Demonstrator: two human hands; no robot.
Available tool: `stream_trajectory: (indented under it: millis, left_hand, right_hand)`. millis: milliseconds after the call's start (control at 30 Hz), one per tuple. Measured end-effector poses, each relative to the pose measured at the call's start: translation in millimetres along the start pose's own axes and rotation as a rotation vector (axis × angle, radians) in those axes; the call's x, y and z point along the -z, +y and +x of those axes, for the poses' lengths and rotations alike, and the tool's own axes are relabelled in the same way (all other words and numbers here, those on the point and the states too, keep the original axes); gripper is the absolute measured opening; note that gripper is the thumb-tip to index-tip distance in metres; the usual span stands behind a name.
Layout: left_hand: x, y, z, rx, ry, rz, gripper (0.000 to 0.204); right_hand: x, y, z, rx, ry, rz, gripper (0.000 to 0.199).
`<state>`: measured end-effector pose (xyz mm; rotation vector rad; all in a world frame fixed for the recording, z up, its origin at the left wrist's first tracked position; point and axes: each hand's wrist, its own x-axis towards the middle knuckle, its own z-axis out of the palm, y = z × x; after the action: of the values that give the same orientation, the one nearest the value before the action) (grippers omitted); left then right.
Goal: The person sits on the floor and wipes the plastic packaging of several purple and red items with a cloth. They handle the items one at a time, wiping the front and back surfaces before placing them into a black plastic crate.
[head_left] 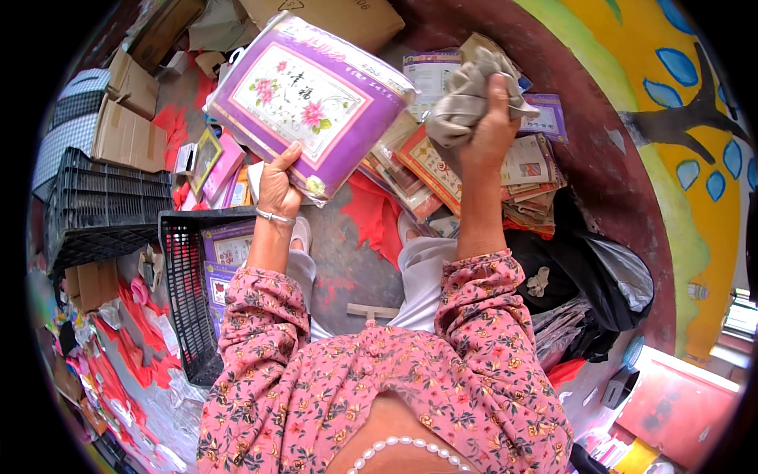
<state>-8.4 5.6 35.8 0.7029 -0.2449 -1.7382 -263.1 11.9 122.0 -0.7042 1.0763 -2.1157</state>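
My left hand point(281, 183) grips the lower edge of a flat purple plastic package point(347, 118), thumb on its front. A pink flower design with a pale panel shows on that front. The package is raised and tilted in front of me. In my right hand point(491, 134) is a crumpled grey cloth rag point(459, 107), bunched up to the right of the package and apart from it. Beneath the rag lies a loose pile of similar flat packages point(433, 166), some purple, some red and gold. My arms and the raised package hide part of that pile.
A black plastic crate point(183, 261) with purple packages inside stands at my left. Beyond it are stacked black crates point(103, 197) and cardboard boxes point(130, 138). Black bags point(588, 268) lie at my right beside a painted wall point(667, 71). Red scraps point(371, 217) litter the floor.
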Motion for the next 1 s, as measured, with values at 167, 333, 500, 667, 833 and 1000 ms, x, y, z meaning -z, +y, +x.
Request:
stream_trajectory:
  millis: [167, 333, 500, 667, 833, 1000]
  left_hand:
    - [6, -3, 2, 0.026, 0.013, -0.018, 0.038]
    - [14, 2, 12, 0.013, 0.199, -0.036, 0.033]
    - [14, 5, 9, -0.092, 0.164, 0.046, 0.029]
    - [7, 13, 2, -0.016, 0.129, -0.014, 0.039]
    - [0, 9, 5, -0.026, 0.108, -0.021, 0.041]
    - [7, 0, 9, -0.105, 0.089, -0.018, 0.034]
  right_hand:
    - [-23, 52, -44, 0.670, -0.373, -1.093, 0.031]
    - [-33, 58, -111, 0.642, -0.704, -0.902, 0.030]
    - [-31, 58, -116, 0.617, -0.847, -0.826, 0.034]
    - [8, 70, -24, 0.645, -0.375, -1.125, 0.028]
    - [27, 63, 2, 0.165, 0.077, -0.836, 0.026]
    - [-22, 42, -45, 0.440, -0.393, -0.627, 0.020]
